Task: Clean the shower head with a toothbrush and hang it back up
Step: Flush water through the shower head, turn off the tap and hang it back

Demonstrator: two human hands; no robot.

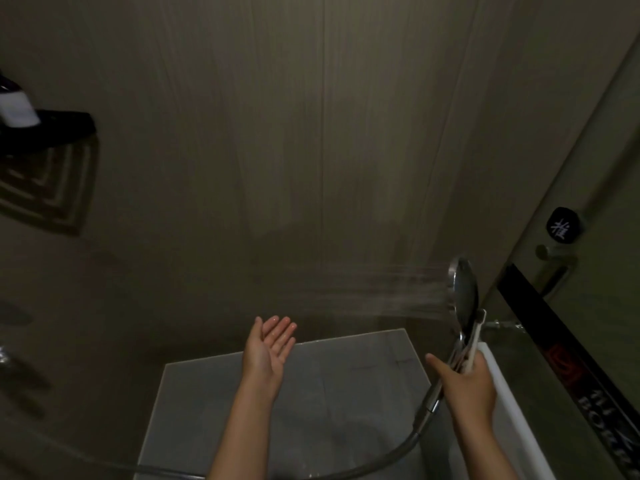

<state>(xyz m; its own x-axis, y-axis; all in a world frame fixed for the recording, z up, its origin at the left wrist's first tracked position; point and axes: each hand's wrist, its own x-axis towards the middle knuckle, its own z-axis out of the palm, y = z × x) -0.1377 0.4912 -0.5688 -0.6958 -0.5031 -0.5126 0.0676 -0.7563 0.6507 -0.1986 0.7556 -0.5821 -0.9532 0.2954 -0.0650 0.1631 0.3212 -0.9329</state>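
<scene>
My right hand point(465, 377) grips the chrome handle of the shower head point(464, 292) together with a white toothbrush point(476, 336) held along it. The round head stands upright at the right and sprays water leftward. Its metal hose point(391, 455) curves down to the bottom edge. My left hand point(268, 348) is held palm up with straight, wet fingers, below and left of the spray, holding nothing.
A grey tiled ledge point(346, 375) lies below both hands. A black corner shelf point(52, 128) with a white bottle hangs at the upper left. A glass door with a black knob point(562, 225) and a black strip runs along the right, beside a white edge point(505, 403).
</scene>
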